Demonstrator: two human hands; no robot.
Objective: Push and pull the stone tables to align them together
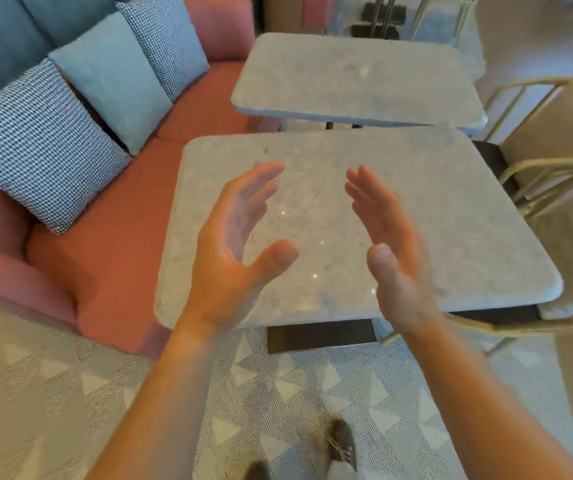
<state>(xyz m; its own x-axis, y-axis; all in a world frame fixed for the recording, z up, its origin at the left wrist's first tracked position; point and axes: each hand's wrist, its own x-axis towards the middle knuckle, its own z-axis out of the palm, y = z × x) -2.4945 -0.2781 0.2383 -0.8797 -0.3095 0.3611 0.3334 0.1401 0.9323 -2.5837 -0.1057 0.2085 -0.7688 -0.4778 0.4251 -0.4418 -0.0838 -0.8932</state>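
Observation:
Two grey stone tables stand in a row ahead of me. The near table (451, 209) is large with rounded corners, and its dark base shows under the front edge. The far table (347, 77) sits behind it, shifted and turned slightly, with a narrow gap between the two tops. My left hand (233, 244) and my right hand (389, 244) are raised over the near table, palms facing each other, fingers spread. Neither hand holds anything, and whether they touch the tabletop I cannot tell.
A pink sofa (111, 244) with blue and checked cushions (35, 147) runs along the left of both tables. Rattan chairs (555, 188) stand close on the right. Patterned carpet (53, 393) lies in front, with my shoe (342, 445) on it.

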